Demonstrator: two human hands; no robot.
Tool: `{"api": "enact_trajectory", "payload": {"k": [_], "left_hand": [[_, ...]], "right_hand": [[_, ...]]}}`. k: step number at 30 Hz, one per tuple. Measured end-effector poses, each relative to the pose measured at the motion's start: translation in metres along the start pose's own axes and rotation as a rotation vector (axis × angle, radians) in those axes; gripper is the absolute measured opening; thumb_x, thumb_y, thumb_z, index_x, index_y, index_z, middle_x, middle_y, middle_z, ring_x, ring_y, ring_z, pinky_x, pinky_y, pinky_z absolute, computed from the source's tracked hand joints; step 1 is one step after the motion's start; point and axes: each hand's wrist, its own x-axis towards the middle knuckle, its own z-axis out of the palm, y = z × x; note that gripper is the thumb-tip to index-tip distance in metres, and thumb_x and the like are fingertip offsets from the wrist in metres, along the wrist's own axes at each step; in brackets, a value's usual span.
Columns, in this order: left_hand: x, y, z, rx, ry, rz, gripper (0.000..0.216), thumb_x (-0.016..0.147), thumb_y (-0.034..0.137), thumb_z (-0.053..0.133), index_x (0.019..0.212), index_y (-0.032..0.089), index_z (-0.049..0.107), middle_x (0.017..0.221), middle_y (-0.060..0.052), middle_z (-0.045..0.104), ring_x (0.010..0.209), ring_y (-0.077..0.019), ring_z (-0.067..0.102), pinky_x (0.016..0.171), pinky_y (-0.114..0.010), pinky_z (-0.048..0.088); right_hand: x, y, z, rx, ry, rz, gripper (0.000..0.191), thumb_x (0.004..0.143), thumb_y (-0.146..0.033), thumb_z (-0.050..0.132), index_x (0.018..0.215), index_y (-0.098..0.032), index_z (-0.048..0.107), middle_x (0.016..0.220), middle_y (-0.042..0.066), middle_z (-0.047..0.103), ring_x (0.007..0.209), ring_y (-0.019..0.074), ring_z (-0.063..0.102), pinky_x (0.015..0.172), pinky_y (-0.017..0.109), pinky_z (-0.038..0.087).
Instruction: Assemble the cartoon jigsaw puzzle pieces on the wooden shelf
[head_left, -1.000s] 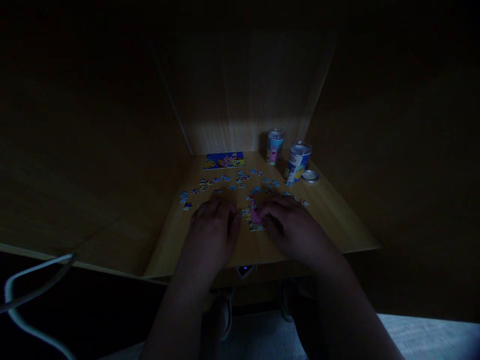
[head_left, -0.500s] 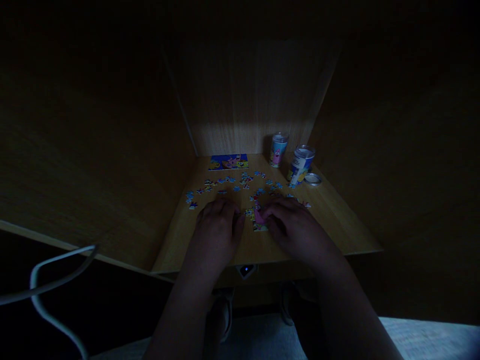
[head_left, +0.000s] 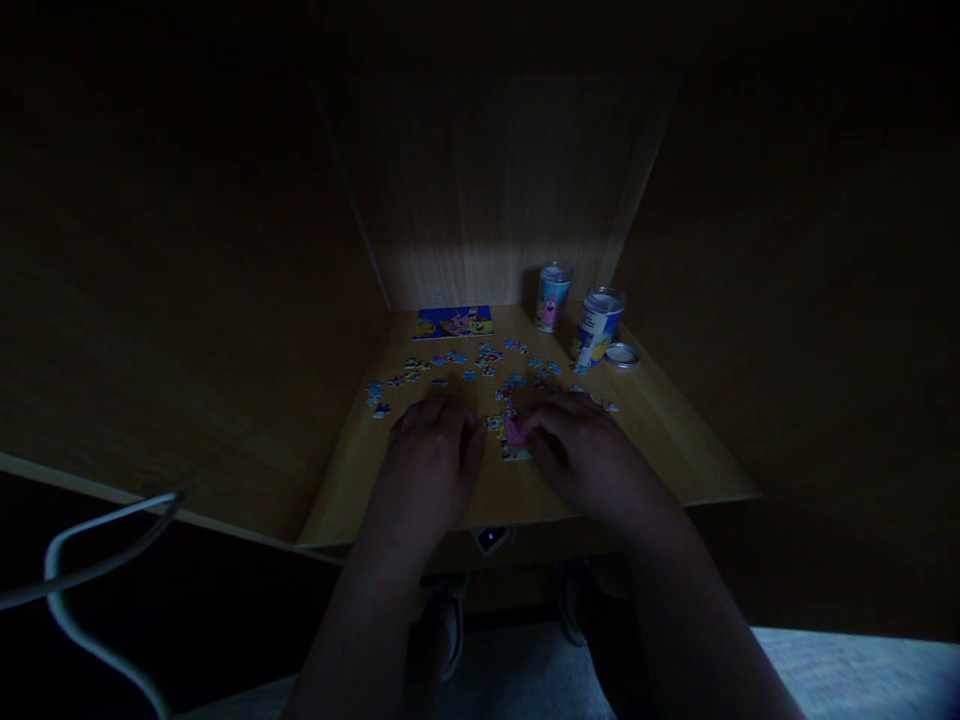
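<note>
Both my hands lie on a small wooden desk point(head_left: 675, 450) in dim light. My left hand point(head_left: 431, 455) rests palm down with its fingers stretched forward, just left of a small joined cluster of puzzle pieces point(head_left: 512, 435). My right hand point(head_left: 581, 445) rests to the right of that cluster, its fingertips touching the pink part. Several loose puzzle pieces point(head_left: 465, 368) are scattered across the desk beyond my hands. Whether either hand holds a piece is hidden in the dark.
A printed picture card point(head_left: 454, 321) lies flat at the back. Two printed cans point(head_left: 551, 295) point(head_left: 596, 325) stand at the back right, with a round lid point(head_left: 622, 354) beside them. Dark wooden panels enclose the desk. A white cable point(head_left: 82, 580) loops at the lower left.
My hands have hardly moved and stay beside the joined pieces. The view shifted slightly, so the cable at the lower left sits in a different place.
</note>
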Motion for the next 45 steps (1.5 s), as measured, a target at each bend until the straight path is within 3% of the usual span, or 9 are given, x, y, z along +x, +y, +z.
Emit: {"api": "enact_trajectory", "payload": {"k": [45], "left_hand": [[-0.0003, 0.0026, -0.0016, 0.038, -0.010, -0.005, 0.010, 0.110, 0.023, 0.065, 0.100, 0.024, 0.063, 0.109, -0.009, 0.072, 0.105, -0.0315, 0.069, 0.098, -0.050, 0.058]], "right_hand": [[0.0011, 0.0000, 0.0002, -0.008, -0.016, 0.017, 0.021, 0.110, -0.012, 0.062, 0.110, -0.027, 0.077, 0.116, 0.005, 0.082, 0.114, 0.0262, 0.076, 0.107, 0.048, 0.056]]}}
